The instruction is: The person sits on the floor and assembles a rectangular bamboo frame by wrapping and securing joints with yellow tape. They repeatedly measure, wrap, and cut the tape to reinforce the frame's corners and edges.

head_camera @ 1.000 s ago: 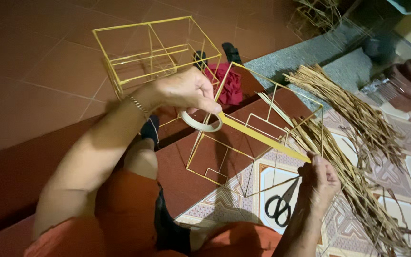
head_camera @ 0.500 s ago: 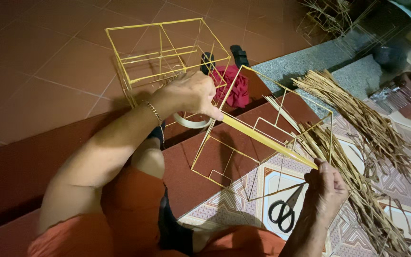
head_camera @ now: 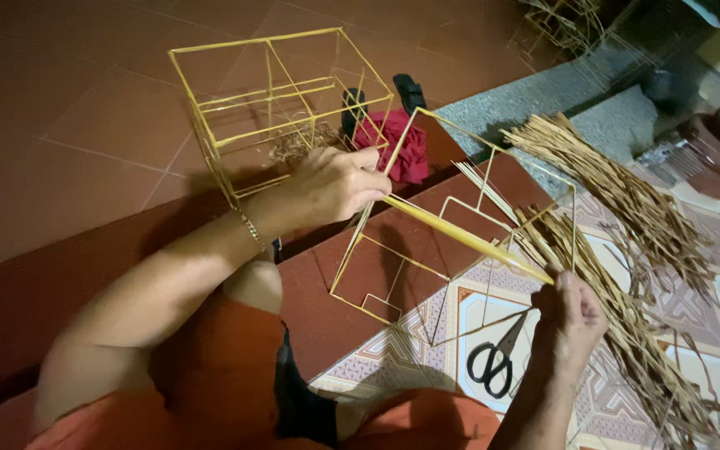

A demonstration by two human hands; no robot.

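— Since we hold the strip (head_camera: 468,240) at both ends, it stays taut across the frame (head_camera: 460,225), slanting down from left to right.

— Our left hand (head_camera: 335,185) has its fingers curled tight on the upper end; our right hand (head_camera: 572,312) pinches the lower end.

— Scissors (head_camera: 497,358) lie on the tiles just below the frame, near at hand. Dry straw (head_camera: 627,250) lies to the right, and a second frame (head_camera: 281,108) stands behind.

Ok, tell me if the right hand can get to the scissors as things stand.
Probably yes: the scissors lie uncovered on the patterned floor just beside the right hand, though that hand is gripping the yellow strip.
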